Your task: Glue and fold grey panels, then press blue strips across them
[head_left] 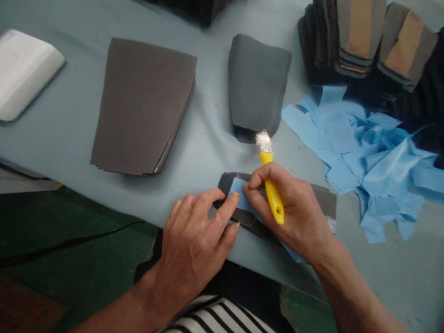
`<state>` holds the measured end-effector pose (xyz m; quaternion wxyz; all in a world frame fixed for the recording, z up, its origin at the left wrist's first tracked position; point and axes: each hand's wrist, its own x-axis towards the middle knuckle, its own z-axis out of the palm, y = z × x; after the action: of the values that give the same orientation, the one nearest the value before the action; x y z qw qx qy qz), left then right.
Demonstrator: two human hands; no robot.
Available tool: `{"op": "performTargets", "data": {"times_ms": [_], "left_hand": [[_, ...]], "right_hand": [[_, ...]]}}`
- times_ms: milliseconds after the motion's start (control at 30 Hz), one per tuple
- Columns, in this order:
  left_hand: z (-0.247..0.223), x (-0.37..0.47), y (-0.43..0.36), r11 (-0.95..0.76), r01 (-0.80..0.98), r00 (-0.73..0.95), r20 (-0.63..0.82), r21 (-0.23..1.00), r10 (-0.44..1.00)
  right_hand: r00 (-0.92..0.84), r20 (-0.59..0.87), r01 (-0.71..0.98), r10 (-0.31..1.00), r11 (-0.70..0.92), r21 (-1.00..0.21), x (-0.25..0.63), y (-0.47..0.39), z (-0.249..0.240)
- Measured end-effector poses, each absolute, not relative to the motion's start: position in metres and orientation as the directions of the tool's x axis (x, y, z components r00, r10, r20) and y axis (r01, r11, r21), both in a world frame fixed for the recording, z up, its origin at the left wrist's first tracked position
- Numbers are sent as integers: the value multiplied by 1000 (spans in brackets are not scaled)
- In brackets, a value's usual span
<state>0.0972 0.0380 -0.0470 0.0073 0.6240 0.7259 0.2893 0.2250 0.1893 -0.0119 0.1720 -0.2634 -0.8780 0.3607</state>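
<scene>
My right hand [289, 203] grips a yellow-handled paintbrush [275, 199], its pale bristles pointing away from me. The thumb and index fingertip of that hand also meet at a light blue fabric strip [239, 190]. Beneath the strip lies a stack of dark fabric pieces [227, 182] near the table's front edge, partly covered by both hands. My left hand [201, 229] rests palm down with its fingers apart, the index fingertip pressing on the strip's edge and another finger touching the dark pieces. More of the strip hangs below my right hand.
A brown stack of cut panels [145, 106] lies left of centre on the table [208, 138], with a smaller grey stack [260, 83] beyond my hands. Loose blue strips [371, 152] pile up at right, below dark bundles [360, 37]. A white object [27, 69] sits far left.
</scene>
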Motion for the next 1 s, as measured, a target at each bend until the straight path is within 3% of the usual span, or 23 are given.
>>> {"op": "performTargets", "data": {"times_ms": [767,1000], "left_hand": [[-45,102,40,98,904,-255,341,417,905],[-44,101,40,91,908,-242,335,409,911]], "right_hand": [[-774,48,415,631,563,-715,226,187,-10],[-772,94,392,629,587,-708,225,185,-11]]}}
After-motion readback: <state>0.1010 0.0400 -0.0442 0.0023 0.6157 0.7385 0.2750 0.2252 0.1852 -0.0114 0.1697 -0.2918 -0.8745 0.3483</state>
